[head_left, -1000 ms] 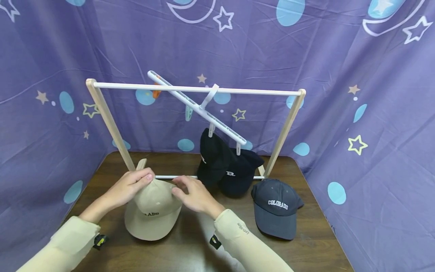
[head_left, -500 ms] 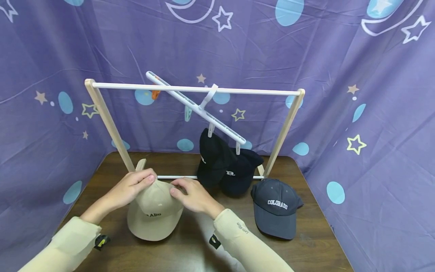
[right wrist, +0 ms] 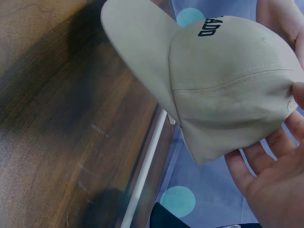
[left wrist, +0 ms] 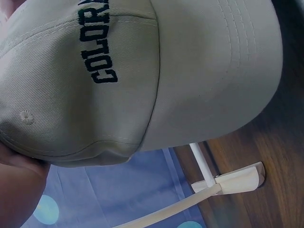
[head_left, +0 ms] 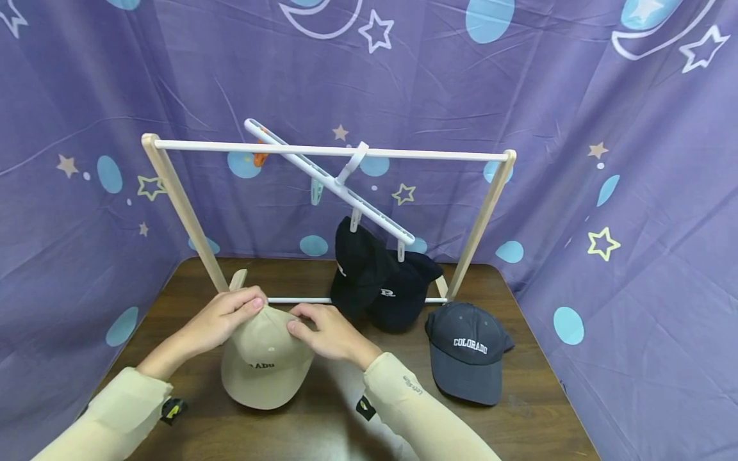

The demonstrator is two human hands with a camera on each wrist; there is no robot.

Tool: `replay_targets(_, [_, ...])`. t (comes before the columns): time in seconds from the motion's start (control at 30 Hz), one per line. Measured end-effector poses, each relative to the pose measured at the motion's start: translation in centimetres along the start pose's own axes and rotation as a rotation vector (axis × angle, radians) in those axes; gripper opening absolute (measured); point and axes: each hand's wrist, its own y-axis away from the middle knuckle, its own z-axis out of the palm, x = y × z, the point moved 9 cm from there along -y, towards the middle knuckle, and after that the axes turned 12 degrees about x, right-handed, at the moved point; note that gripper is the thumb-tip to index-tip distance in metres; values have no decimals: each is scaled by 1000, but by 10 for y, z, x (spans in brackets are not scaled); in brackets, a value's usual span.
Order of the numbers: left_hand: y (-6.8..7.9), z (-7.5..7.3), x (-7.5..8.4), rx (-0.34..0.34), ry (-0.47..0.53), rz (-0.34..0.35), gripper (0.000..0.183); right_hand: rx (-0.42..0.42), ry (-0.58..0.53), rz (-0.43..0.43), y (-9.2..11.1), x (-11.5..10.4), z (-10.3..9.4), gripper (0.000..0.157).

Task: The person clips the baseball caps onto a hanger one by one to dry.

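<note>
A beige baseball cap (head_left: 268, 346) with dark lettering is held up over the front left of the table, its brim pointing down toward me. My left hand (head_left: 221, 317) grips the crown at its upper left. At the upper right, my right hand (head_left: 331, 333) pinches the cap: in the right wrist view the thumb (right wrist: 298, 92) lies on the outside and the fingers (right wrist: 259, 159) pass behind the fabric. Large in the left wrist view, the front of the cap (left wrist: 123, 85) shows part of its embroidered word; the left fingers are mostly hidden.
Behind stands a wooden rack with a white rail (head_left: 438, 154). From it a white hanger (head_left: 311, 168) hangs at a slant, with an orange clip (head_left: 261, 157), a teal clip (head_left: 316, 192) and two dark caps (head_left: 360, 269) clipped on. A dark grey cap (head_left: 468, 352) lies at right on the table.
The beige cap has shifted a little to the right, its brim swinging the same way. My right fingers have closed in on its edge; the left hand stays nearly in place.
</note>
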Motion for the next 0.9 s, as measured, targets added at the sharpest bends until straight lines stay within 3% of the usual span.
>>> replay_targets(0.53, [-3, 6, 1, 2, -32, 13, 25, 22, -19, -41, -5, -13, -4, 25])
replay_targets(0.9, [-4, 7, 0, 1, -133, 32, 25, -52, 11, -75, -9, -10, -9, 21])
